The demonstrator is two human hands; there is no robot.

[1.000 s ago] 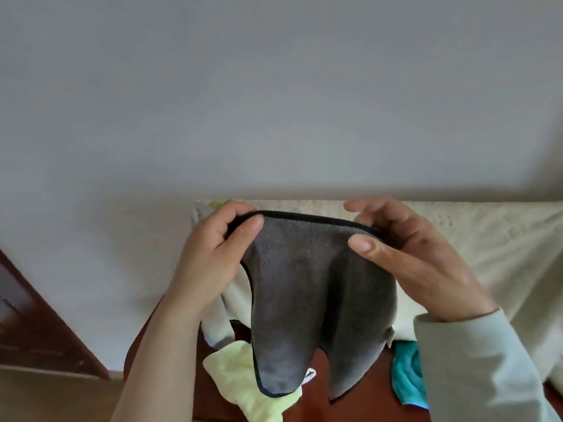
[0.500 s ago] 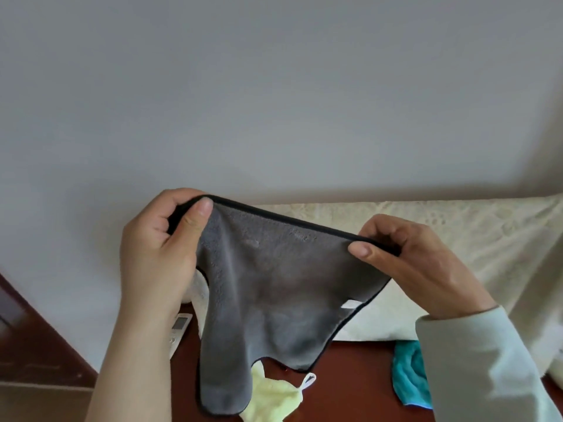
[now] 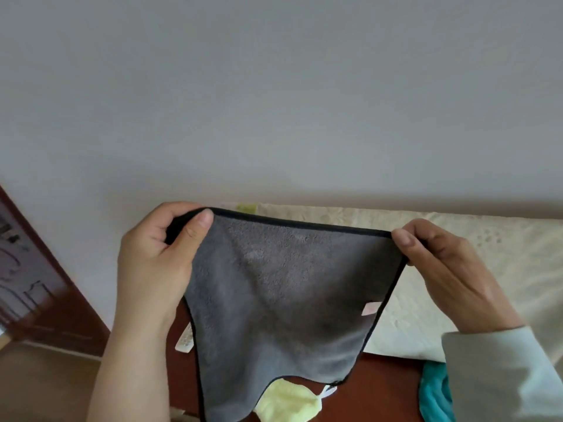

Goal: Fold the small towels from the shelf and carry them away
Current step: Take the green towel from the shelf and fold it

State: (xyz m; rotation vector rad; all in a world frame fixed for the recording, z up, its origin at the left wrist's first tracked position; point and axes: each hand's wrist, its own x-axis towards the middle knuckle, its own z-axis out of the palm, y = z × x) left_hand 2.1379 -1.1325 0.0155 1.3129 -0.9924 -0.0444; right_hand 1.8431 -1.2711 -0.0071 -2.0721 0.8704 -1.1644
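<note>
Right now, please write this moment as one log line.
gray towel: unfolded, held up | left hand: pinches top corner | right hand: pinches other top corner | below: yellow towel, teal towel

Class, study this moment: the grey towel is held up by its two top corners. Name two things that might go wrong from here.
1. The left hand and the right hand only pinch the top corners of the grey towel; a slip might drop it onto the yellow towel below.
2. Its bottom edge hangs uneven, lower on the left, so the fold may come out crooked.
</note>
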